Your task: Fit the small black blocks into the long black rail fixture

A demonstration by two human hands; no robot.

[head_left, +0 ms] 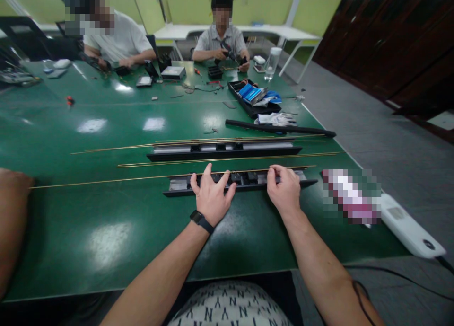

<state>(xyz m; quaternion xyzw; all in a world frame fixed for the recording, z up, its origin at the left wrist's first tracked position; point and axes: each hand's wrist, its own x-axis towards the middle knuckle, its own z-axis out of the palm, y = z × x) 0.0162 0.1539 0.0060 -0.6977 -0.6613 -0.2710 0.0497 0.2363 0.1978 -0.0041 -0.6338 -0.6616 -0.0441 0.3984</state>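
Observation:
In front of me on the table lies a black-edged metal channel point(244, 186), with small black blocks point(252, 175) set along its inside. Over its back edge runs a long thin brass-coloured rod point(106, 181). My left hand point(213, 196), a dark band on its wrist, rests on the channel with spread fingers, its fingertips close to the rod. Toward the channel's right end, my right hand point(284, 189) pinches the rod between thumb and forefinger. A second similar channel point(170, 155) lies behind, with several more rods point(198, 162) beside and on it.
Another person's arm point(12, 222) rests at the left edge. Behind the channels lie a black tube point(301, 129), white gloves point(275, 119) and a black tray point(257, 109). A white power strip point(407, 226) sits at the right edge. Two people work across the green table point(106, 243).

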